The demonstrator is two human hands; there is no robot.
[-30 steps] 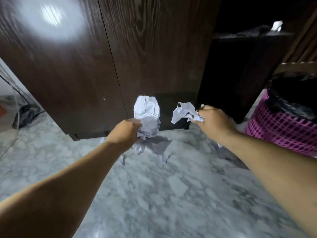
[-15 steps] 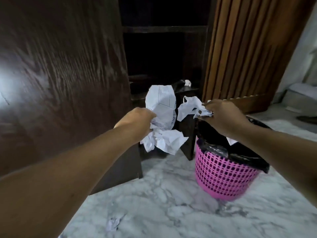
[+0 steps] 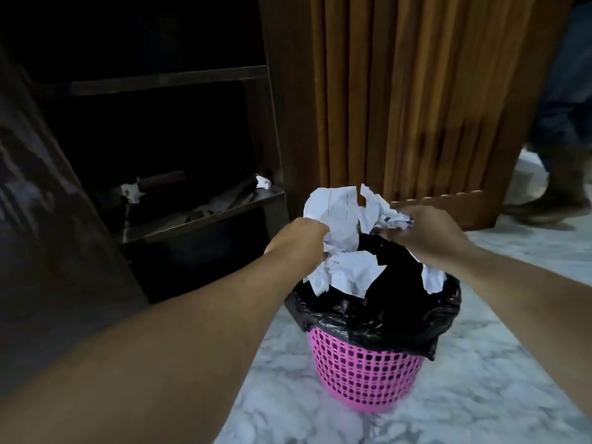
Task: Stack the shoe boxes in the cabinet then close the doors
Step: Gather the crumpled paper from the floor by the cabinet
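Note:
My left hand (image 3: 299, 237) grips a large wad of crumpled white paper (image 3: 336, 219) over the mouth of a pink mesh bin (image 3: 362, 373) lined with a black bag (image 3: 378, 312). My right hand (image 3: 426, 235) holds a smaller crumpled paper (image 3: 389, 217) just above the bin's far rim. To the left, the dark wooden cabinet (image 3: 160, 78) stands open with its shelves showing. No shoe box is in view.
On the cabinet's lower shelf (image 3: 205, 216) lie paper scraps (image 3: 263, 181) and dark objects. A ribbed brown wooden panel (image 3: 400, 107) stands behind the bin. Another person's leg and shoe (image 3: 551, 200) are at the right. The floor is white marble (image 3: 480, 395).
The view swung right from the closed cabinet doors to the open shelves and the bin. Both hands carried their papers over the bin's opening.

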